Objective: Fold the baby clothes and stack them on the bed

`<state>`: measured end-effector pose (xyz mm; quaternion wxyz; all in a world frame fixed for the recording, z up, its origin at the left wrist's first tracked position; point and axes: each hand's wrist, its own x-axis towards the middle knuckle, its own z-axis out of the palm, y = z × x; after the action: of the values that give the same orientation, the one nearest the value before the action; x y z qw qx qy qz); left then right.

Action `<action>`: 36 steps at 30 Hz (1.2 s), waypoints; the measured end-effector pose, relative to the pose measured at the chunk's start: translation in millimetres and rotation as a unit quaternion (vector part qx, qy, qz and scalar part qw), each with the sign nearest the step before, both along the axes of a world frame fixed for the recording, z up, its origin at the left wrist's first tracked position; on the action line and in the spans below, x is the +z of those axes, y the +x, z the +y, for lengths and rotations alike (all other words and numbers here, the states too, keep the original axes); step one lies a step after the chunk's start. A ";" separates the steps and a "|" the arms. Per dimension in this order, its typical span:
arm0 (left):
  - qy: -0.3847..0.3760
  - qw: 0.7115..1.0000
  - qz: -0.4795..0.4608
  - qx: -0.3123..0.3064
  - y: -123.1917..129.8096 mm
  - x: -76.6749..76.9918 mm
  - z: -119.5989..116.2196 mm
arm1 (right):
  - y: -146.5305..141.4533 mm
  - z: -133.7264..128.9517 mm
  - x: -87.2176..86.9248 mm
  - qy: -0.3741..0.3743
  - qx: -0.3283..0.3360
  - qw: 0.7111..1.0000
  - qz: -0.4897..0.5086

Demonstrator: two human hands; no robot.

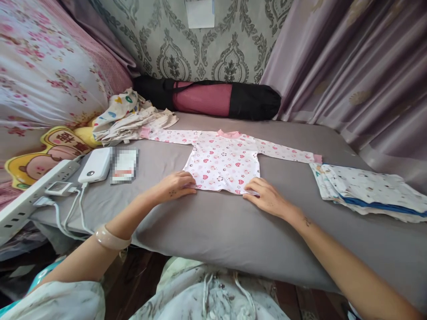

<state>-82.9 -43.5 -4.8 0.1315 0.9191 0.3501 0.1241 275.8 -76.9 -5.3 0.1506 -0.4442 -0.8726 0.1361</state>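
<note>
A child's long-sleeved shirt (222, 162), white with pink hearts and small figures, lies spread flat with both sleeves stretched out sideways. Its pink collar points away from me and the hem faces me. At the hem's left corner, my left hand (175, 186) pinches the cloth between thumb and fingers. My right hand (265, 195) grips the opposite hem corner the same way. The left cuff reaches crumpled clothes (133, 118), while the right cuff touches a stack of folded clothes (370, 189).
A grey-sheeted bed (220, 231) bears everything. To the left are a power strip (36, 200) with cables, a white power bank (96, 164), a blurred-out card (124, 165) and a yellow cushion (50, 153). A black and pink rolled bag (207, 98) lies along the wall.
</note>
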 end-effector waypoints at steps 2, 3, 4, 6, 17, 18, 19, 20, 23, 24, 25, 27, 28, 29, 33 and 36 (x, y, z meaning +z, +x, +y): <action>0.007 1.000 0.000 0.001 -8.0 0.0 -5.3 | 9.2 -2.5 -1.6 0.021 0.015 1.000 -0.014; 0.014 1.000 0.004 0.000 -10.4 0.4 -7.4 | 12.6 -3.5 -1.7 0.030 0.024 0.999 -0.025; 0.021 1.000 0.011 -0.001 -11.9 1.0 -9.2 | 15.1 -4.6 -1.6 0.037 0.031 0.998 -0.035; 0.029 0.999 0.026 -0.008 -13.7 1.3 -11.3 | 18.0 -6.8 -0.9 0.045 0.036 0.997 -0.050; 0.073 0.996 0.043 0.020 -32.4 7.4 1.7 | 37.2 -3.1 10.3 0.037 0.032 0.996 -0.075; 0.072 0.996 0.043 0.016 -32.9 8.3 1.8 | 39.5 -2.5 10.7 0.034 0.039 0.995 -0.083; 0.068 0.997 0.044 0.004 -32.7 8.5 1.4 | 41.0 -2.3 11.2 0.030 0.047 0.994 -0.091; 0.062 0.997 0.046 -0.010 -32.0 8.1 0.7 | 41.4 -2.5 11.8 0.027 0.052 0.993 -0.100; 0.055 0.996 0.057 -0.031 -28.4 5.5 -1.6 | 35.5 -5.0 16.7 0.039 0.027 0.991 -0.125; 0.057 0.996 0.058 -0.026 -27.2 5.0 -1.9 | 31.5 -6.2 19.1 0.045 0.009 0.990 -0.130; 0.059 0.996 0.058 -0.020 -26.4 4.8 -1.9 | 27.1 -7.1 21.5 0.046 -0.008 0.990 -0.131; 0.058 0.997 0.053 -0.016 -26.1 5.0 -1.0 | 19.1 -8.2 24.4 0.025 -0.022 0.993 -0.115; 0.056 0.997 0.051 -0.015 -26.8 5.1 -0.4 | 16.5 -8.1 24.3 0.007 -0.019 0.995 -0.100; 0.053 0.997 0.049 -0.015 -27.8 5.0 0.1 | 15.3 -7.8 23.1 -0.010 -0.012 0.996 -0.083; 0.048 0.998 0.045 -0.006 -31.7 2.2 0.6 | 20.3 -6.5 11.4 -0.006 0.028 0.998 -0.051; 0.052 0.998 0.039 -0.005 -30.8 -1.5 0.2 | 24.3 -9.7 3.8 0.044 0.043 0.996 -0.070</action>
<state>-113.7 -43.3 -6.3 0.0709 0.9305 0.3434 0.1058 300.1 -86.6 -1.5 0.1024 -0.4077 -0.9045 0.0722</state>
